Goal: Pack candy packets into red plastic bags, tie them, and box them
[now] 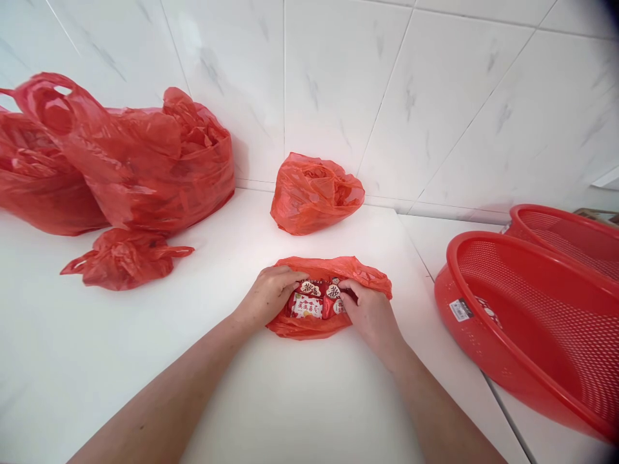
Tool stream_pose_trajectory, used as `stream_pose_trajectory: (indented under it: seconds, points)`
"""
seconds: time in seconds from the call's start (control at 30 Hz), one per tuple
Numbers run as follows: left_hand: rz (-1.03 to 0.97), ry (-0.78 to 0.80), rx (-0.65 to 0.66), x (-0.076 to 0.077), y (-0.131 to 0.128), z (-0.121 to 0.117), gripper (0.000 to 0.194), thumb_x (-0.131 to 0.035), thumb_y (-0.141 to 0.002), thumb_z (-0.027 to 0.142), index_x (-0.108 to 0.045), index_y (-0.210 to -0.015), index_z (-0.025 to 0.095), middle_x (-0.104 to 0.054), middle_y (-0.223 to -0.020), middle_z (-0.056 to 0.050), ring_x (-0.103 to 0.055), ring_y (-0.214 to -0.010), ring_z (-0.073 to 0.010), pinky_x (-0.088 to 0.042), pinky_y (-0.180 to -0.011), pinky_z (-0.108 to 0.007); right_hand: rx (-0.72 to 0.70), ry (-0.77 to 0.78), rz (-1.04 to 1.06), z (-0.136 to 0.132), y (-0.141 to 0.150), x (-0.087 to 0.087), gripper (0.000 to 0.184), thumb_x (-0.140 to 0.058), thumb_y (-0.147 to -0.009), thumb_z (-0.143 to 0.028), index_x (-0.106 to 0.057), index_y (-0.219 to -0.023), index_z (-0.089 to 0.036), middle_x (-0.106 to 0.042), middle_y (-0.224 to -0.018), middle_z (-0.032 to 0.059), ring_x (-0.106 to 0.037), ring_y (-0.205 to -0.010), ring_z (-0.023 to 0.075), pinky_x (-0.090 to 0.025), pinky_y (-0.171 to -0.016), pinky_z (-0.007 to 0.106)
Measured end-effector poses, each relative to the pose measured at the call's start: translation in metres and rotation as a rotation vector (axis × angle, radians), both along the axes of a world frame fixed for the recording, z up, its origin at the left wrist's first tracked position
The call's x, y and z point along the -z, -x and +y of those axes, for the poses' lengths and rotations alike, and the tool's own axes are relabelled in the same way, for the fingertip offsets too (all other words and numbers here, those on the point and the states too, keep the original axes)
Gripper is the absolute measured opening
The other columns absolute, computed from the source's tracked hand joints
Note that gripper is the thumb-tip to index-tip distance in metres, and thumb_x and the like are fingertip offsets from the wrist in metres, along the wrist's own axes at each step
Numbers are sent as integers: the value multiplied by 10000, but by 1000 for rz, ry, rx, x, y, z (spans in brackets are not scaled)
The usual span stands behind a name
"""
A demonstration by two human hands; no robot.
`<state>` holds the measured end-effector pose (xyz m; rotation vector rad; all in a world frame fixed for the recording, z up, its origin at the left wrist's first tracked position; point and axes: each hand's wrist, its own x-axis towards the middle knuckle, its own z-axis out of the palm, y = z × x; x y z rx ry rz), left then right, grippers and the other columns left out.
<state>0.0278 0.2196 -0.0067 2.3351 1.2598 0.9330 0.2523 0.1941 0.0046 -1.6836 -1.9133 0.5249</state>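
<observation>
Fingers (pixel 291 276) half-curled, can't tell if pinching, we touch the packets (pixel 307 308), probably to steady them in the red bag (pixel 309 330).

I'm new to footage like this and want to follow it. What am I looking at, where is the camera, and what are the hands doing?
There is no machine here: a person works with two bare hands. The single picture comes from a camera worn on the head, looking forward and down.

On the white tabletop lies an open red plastic bag with wrapped packets inside. The left hand is at the bag's left edge, the right hand at its right, fingers reaching in over the packets. Whether either grips a packet is hard to tell.

Beyond it sits a bunched red bag. To the left are large, full red bags and a small handled bag; to the right, two red plastic baskets.
</observation>
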Motion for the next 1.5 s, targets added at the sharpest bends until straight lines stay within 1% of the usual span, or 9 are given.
stream_pose_trajectory:
  seconds: [0.2, 0.37, 0.53, 0.7, 0.8, 0.93, 1.2, 1.3, 1.5]
  points:
    - [44, 6, -15, 1, 1, 1, 338, -425, -886, 137, -662, -1099, 249, -671, -892, -25, -601, -836, -161, -477, -781, -301, -56, 9, 41, 0, 0, 2, 266, -427, -835, -229, -643, -985, -275, -702, -870, -18, -626, -666, 156, -486, -662, 316]
    - [81, 21, -22, 1, 0, 2, 360, -464, -868, 138, -621, -1168, 260, -653, -951, -24, -580, -881, -169, -468, -808, -314, -32, 50, 54, 0, -1, 3, 294, -421, -851, -250, -641, -1044, -279, -705, -885, -12, -632, -666, 164, -505, -661, 336]
    - [86, 45, -22, -2, 1, -1, 358, -461, -872, 147, -611, -1177, 259, -628, -975, -31, -570, -909, -173, -466, -836, -319, 59, -61, 123, 1, -1, 0, 323, -419, -855, -245, -613, -1113, -225, -678, -1023, 44, -626, -930, 205, -514, -812, 362]
    - [68, 47, -17, -3, 1, -1, 357, -455, -871, 151, -614, -1167, 272, -626, -993, -29, -576, -927, -178, -468, -848, -322, 117, -72, 170, 1, -1, -2, 313, -444, -841, -256, -607, -1102, -196, -668, -1046, 72, -619, -944, 210, -520, -799, 351]
    - [72, 64, -30, -4, 1, -2, 355, -457, -873, 167, -604, -1176, 276, -621, -1002, -29, -575, -919, -178, -470, -845, -324, 58, -50, 171, -1, -1, -5, 296, -455, -845, -272, -627, -1085, -245, -681, -1035, 28, -634, -870, 180, -514, -771, 328]
    - [65, 79, -37, -5, 0, -3, 344, -466, -870, 180, -604, -1170, 277, -616, -1010, -26, -574, -919, -177, -472, -839, -323, 24, 1, 81, -4, -1, -12, 206, -493, -829, -289, -663, -945, -294, -700, -892, -34, -615, -700, 142, -484, -674, 296]
    - [50, 105, -61, -7, 0, -4, 338, -473, -862, 184, -610, -1159, 269, -586, -1114, -28, -572, -988, -178, -472, -881, -315, -57, 95, -38, -10, 2, -20, 142, -520, -792, -279, -637, -713, -279, -664, -714, -68, -569, -605, 125, -402, -565, 258]
    - [41, 107, -59, -7, 0, -4, 333, -475, -862, 192, -613, -1157, 264, -573, -1149, -28, -567, -1016, -178, -464, -912, -310, -17, 79, -16, -9, 0, -18, 167, -493, -816, -291, -653, -768, -289, -651, -676, -63, -562, -573, 125, -405, -554, 258]
    - [47, 97, -56, -10, 0, -5, 318, -470, -862, 190, -625, -1128, 269, -593, -1112, -13, -575, -992, -164, -464, -890, -289, 117, -53, 140, -6, -5, -14, 279, -472, -845, -305, -631, -1068, -256, -692, -864, 9, -622, -751, 170, -472, -681, 297]
